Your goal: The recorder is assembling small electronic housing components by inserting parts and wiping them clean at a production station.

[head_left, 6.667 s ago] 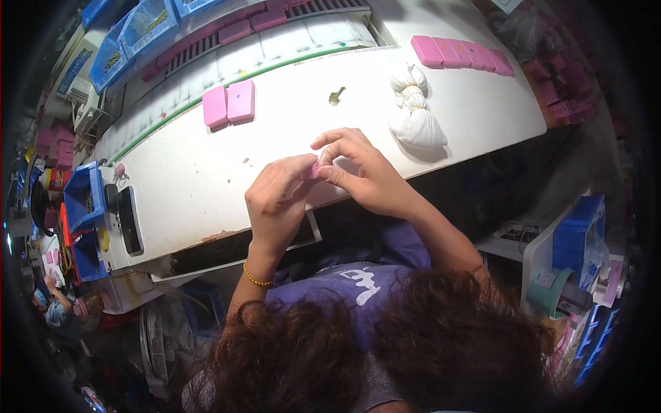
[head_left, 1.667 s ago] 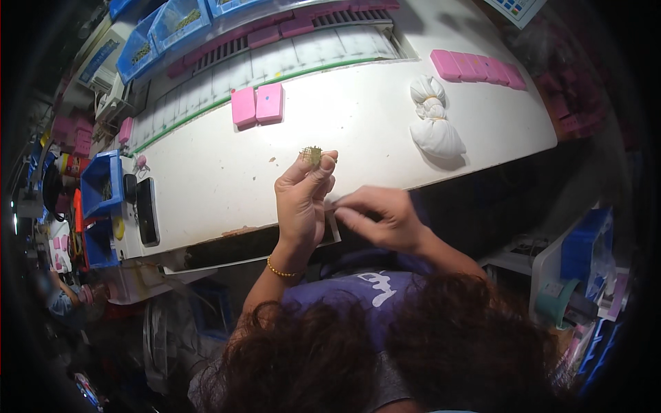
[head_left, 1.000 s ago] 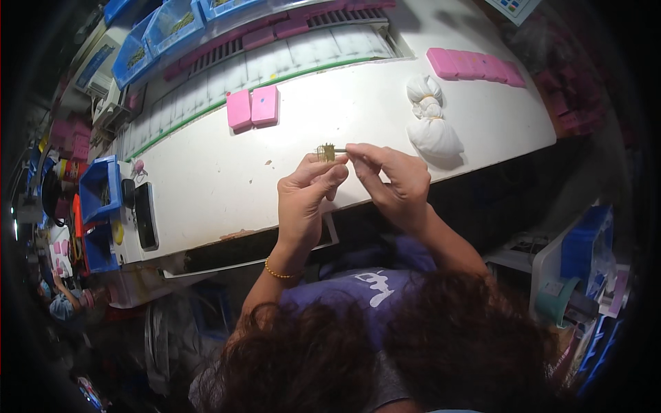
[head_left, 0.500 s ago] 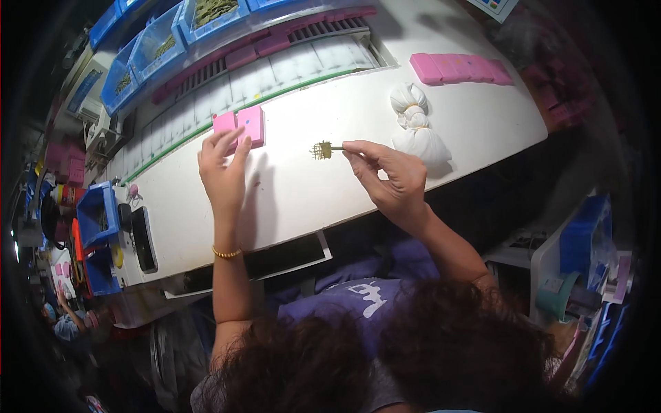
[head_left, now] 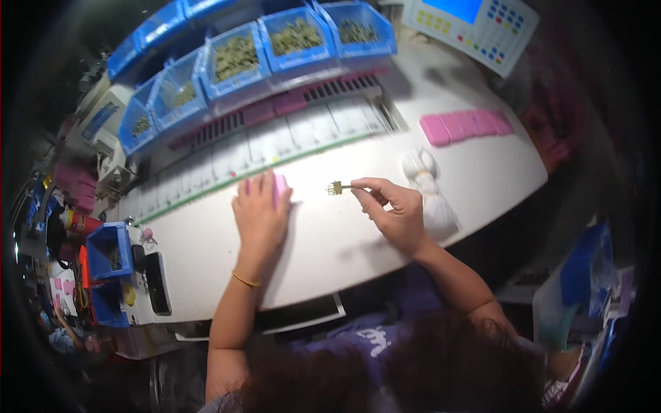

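Observation:
My left hand (head_left: 260,217) is over a pink block (head_left: 280,186) on the white table, fingers and thumb closed around it; the hand hides most of it. To the right, my right hand (head_left: 394,215) pinches a thin green stem between thumb and fingertips. At the stem's left end is a small olive-green comb-like piece (head_left: 334,188) with fine prongs, held above the tabletop. Beside the right hand lies a white cloth bundle (head_left: 435,206), tied round its middle.
Blue bins (head_left: 297,36) with small green pieces stand along the back, above a pale panel with a green edge (head_left: 206,193). A row of pink blocks (head_left: 467,126) lies at the right. A keypad device (head_left: 475,27) is behind. A phone (head_left: 157,282) lies left.
My left hand has come down over the pink blocks and closed on one. My right hand still holds the stem. The view has shifted, showing more of the back bins and the keypad device.

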Available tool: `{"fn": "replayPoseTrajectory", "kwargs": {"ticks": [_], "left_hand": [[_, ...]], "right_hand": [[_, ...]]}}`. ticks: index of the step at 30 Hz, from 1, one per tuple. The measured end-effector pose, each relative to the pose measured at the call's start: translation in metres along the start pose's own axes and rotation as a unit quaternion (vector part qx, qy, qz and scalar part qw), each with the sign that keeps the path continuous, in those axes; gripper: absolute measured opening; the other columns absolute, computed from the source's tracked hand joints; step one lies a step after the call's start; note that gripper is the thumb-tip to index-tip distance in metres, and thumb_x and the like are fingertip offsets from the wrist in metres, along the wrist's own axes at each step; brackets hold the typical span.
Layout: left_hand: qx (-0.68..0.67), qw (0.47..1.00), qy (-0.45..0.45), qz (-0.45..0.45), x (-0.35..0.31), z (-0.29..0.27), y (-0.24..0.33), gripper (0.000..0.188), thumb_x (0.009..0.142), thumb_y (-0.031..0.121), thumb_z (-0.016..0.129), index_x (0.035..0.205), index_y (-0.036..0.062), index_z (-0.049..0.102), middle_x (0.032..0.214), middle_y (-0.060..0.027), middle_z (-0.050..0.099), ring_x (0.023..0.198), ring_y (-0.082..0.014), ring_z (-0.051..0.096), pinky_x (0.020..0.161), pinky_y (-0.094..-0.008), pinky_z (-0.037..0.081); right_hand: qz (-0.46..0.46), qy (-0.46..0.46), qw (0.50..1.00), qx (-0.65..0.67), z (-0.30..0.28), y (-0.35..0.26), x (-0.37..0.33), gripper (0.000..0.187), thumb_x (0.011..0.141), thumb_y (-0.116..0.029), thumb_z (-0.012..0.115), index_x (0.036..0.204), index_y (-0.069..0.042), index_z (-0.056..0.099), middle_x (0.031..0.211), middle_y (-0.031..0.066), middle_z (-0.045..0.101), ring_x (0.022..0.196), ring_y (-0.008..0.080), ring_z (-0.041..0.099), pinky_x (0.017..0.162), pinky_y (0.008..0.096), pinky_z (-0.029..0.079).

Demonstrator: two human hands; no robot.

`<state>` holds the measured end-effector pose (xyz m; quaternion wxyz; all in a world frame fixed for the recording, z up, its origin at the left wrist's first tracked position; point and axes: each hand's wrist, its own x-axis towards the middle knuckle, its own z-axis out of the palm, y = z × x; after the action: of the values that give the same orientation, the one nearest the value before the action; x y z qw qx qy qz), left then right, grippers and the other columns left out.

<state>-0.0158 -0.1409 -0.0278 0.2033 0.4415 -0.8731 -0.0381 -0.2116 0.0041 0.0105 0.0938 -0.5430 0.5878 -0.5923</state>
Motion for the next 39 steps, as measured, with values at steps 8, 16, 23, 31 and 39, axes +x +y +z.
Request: {"fn": "replayPoseTrajectory", "kwargs": {"ticks": [8, 16, 23, 31, 39], "left_hand": [[-0.019, 1.0, -0.021, 0.01, -0.013, -0.019, 0.023, 0.093, 0.071, 0.052, 0.077, 0.142, 0.0022, 0.044, 0.13, -0.0211, 0.051, 0.12, -0.0361, 0.045, 0.098, -0.0488, 0.035], [-0.048, 0.998, 0.001, 0.027, -0.006, -0.012, 0.016, 0.09, 0.073, 0.049, 0.076, 0.143, 0.002, 0.043, 0.119, -0.0149, 0.054, 0.114, -0.0326, 0.046, 0.104, -0.0509, 0.031], [-0.057, 0.996, 0.04, 0.046, -0.008, -0.009, 0.015, 0.072, 0.077, 0.031, 0.072, 0.139, 0.003, 0.048, 0.105, -0.0145, 0.057, 0.109, -0.0327, 0.049, 0.109, -0.0558, 0.028], [-0.173, 0.973, 0.091, 0.121, -0.014, -0.007, 0.018, 0.057, 0.072, 0.027, 0.073, 0.123, 0.004, 0.061, 0.088, -0.0102, 0.062, 0.089, -0.0295, 0.055, 0.098, -0.0469, 0.037], [-0.577, 0.816, 0.036, -0.025, -0.051, -0.019, 0.071, 0.059, 0.078, 0.011, 0.078, 0.131, 0.0032, 0.054, 0.111, -0.0089, 0.065, 0.079, -0.0113, 0.055, 0.069, -0.0247, 0.044]], "right_hand": [[-0.234, 0.043, 0.952, -0.192, 0.069, 0.008, 0.185, 0.009, 0.083, -0.015, 0.066, 0.085, -0.011, 0.074, 0.073, 0.0085, 0.067, 0.076, 0.0289, 0.06, 0.069, 0.0414, 0.05], [-0.202, 0.021, 0.912, -0.356, 0.162, 0.027, 0.337, 0.013, 0.077, -0.016, 0.064, 0.078, -0.017, 0.078, 0.087, 0.0052, 0.071, 0.098, 0.0277, 0.056, 0.087, 0.0409, 0.04], [-0.257, 0.027, 0.923, -0.285, 0.126, 0.015, 0.299, 0.017, 0.083, -0.021, 0.064, 0.093, -0.017, 0.078, 0.1, 0.0048, 0.072, 0.105, 0.0266, 0.055, 0.095, 0.0409, 0.037], [-0.041, -0.052, 0.995, -0.072, 0.029, 0.009, 0.039, 0.019, 0.083, -0.006, 0.069, 0.102, -0.007, 0.074, 0.098, 0.0097, 0.071, 0.092, 0.0267, 0.062, 0.084, 0.0358, 0.049], [0.314, -0.147, 0.871, 0.348, 0.004, -0.005, -0.042, 0.049, 0.102, -0.025, 0.053, 0.143, 0.0, 0.043, 0.119, 0.0128, 0.062, 0.1, 0.0144, 0.063, 0.08, 0.0275, 0.054]]}}
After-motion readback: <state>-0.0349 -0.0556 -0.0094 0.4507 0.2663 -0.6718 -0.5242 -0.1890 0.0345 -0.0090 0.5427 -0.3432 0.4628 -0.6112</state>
